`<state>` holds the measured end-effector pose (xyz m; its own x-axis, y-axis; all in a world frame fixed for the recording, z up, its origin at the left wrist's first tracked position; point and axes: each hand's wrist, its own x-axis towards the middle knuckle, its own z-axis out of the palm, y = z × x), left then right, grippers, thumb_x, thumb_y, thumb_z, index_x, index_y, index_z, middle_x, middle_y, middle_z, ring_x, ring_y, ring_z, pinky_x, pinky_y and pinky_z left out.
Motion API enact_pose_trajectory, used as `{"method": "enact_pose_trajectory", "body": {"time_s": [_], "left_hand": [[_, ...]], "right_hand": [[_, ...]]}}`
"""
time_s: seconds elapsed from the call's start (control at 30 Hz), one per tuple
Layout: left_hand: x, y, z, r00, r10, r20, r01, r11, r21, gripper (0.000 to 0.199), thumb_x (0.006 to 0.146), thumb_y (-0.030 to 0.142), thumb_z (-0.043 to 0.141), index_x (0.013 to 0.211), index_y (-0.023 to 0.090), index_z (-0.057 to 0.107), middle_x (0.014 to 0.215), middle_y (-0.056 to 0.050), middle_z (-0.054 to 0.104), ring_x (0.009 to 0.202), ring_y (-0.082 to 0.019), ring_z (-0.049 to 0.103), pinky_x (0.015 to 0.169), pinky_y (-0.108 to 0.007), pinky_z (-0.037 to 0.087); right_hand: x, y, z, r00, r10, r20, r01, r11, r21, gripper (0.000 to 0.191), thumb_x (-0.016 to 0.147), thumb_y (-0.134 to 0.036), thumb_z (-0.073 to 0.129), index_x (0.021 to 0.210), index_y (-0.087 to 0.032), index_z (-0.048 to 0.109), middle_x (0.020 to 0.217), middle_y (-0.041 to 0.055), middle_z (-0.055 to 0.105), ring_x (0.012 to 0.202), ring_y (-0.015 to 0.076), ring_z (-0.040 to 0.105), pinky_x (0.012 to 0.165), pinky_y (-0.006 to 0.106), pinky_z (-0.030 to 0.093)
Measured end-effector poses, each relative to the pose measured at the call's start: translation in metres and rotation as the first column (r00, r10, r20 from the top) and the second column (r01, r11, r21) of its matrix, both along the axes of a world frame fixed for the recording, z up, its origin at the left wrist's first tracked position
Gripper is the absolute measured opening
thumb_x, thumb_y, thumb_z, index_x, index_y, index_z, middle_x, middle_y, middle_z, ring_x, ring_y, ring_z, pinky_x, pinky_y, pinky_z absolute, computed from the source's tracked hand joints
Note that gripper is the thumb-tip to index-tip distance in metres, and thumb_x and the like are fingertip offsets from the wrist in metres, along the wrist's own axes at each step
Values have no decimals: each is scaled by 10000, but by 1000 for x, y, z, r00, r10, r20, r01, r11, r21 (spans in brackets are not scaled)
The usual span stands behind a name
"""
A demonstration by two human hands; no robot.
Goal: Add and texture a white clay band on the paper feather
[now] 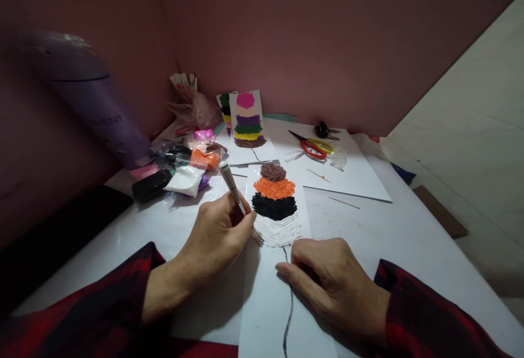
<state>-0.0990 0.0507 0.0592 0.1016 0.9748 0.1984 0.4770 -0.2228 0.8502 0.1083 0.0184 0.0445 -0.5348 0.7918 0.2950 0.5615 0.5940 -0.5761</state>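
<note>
My left hand [223,232] grips a white pen-like tool [231,186] with dark markings, its lower end at the left edge of the white clay layer [278,231]. Above that layer sit black [274,207], orange [274,188] and brown [273,172] textured layers on a long white sheet [266,303]. A dark wavy line [290,309] runs down from the layers. My right hand [333,281] rests on the sheet to the right of the line, fingers curled and thumb pointing left; whether anything is under the curled fingers is hidden.
Bags of coloured clay [186,178] lie at the left beside a purple bottle-shaped object [98,101]. Behind stands a card with coloured layers [248,120]. Red and yellow scissors [314,147] and thin sticks [344,203] lie right of centre. A wall rises behind the table.
</note>
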Motion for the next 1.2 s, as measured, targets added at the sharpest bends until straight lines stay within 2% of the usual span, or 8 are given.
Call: {"method": "enact_pose_trajectory", "body": {"time_s": [0.23,0.47,0.63,0.9,1.2], "left_hand": [[-2,0,3,995,42,89,-43,999,8,134,798,269,597,710,183,545,563,27,549,483,-109,503,444,-229,387],[-3,-1,8,988,83,128,-100,987,129,140,802,228,628,701,181,542,525,53,515,434,-77,458,420,-205,358],[-3,0,6,998,32,60,-40,988,152,135,810,202,615,698,181,543,524,58,507,444,-75,457,426,-198,362],[-3,1,3,998,-32,45,24,985,173,143,827,201,598,696,179,544,563,44,533,484,-85,479,459,-210,387],[2,0,0,990,-65,128,53,994,99,126,831,216,602,716,176,567,573,37,555,512,-93,507,498,-220,416]], "right_hand": [[1,0,1,1000,2,-8,-3,1000,-14,326,904,-209,572,601,-177,457,531,-60,432,466,74,358,484,231,245],[2,0,0,1000,-1,-10,1,1000,-6,325,905,-213,571,601,-176,463,535,-62,431,466,74,358,480,228,247],[1,1,0,1000,3,-7,-3,1000,-10,326,903,-214,574,597,-177,468,527,-65,425,458,75,355,475,228,250],[1,0,0,1000,9,-7,-9,1000,-4,335,907,-217,568,592,-177,463,526,-63,424,460,74,350,475,228,245],[0,-1,0,1000,3,-3,-3,1000,2,329,899,-212,578,595,-177,458,524,-67,416,456,71,340,476,229,239]]}}
